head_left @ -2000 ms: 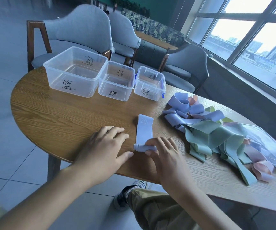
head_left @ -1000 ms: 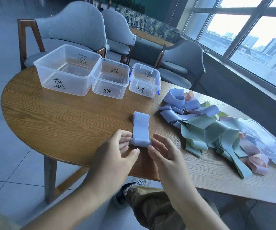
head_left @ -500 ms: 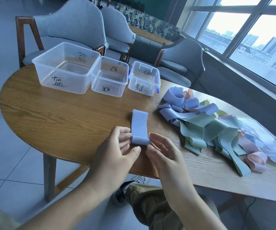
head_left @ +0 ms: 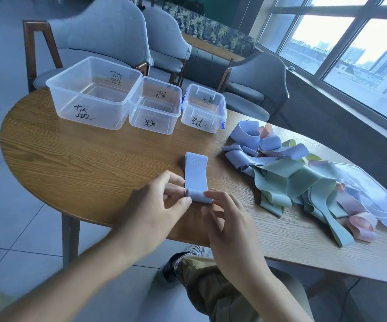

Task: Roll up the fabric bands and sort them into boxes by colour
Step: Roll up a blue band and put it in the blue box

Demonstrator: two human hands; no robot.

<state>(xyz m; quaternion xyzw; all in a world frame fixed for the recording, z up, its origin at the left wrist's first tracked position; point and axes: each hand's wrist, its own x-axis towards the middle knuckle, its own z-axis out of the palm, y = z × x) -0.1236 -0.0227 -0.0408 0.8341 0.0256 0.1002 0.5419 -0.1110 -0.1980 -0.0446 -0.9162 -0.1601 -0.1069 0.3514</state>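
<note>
A light blue fabric band (head_left: 196, 176) marked "20" lies flat on the wooden table (head_left: 83, 163), its near end wound into a small roll. My left hand (head_left: 157, 210) pinches the roll's left end between thumb and fingers. My right hand (head_left: 225, 219) holds the roll's right end with its fingertips. A loose heap of blue, green and pink bands (head_left: 292, 180) lies to the right. Three clear labelled boxes stand at the back: a large one (head_left: 90, 94), a middle one (head_left: 155, 108) and a small one (head_left: 203, 112) with blue clips. All three look empty.
A clear plastic bag (head_left: 378, 196) lies partly under the heap at the right. Grey upholstered chairs (head_left: 108, 36) stand behind the table, and a window wall runs along the right. My knee (head_left: 213, 289) shows below the table's near edge.
The roll at the band's near end has grown and the flat part has shortened. Both hands went from pressing on the table to gripping the roll's ends.
</note>
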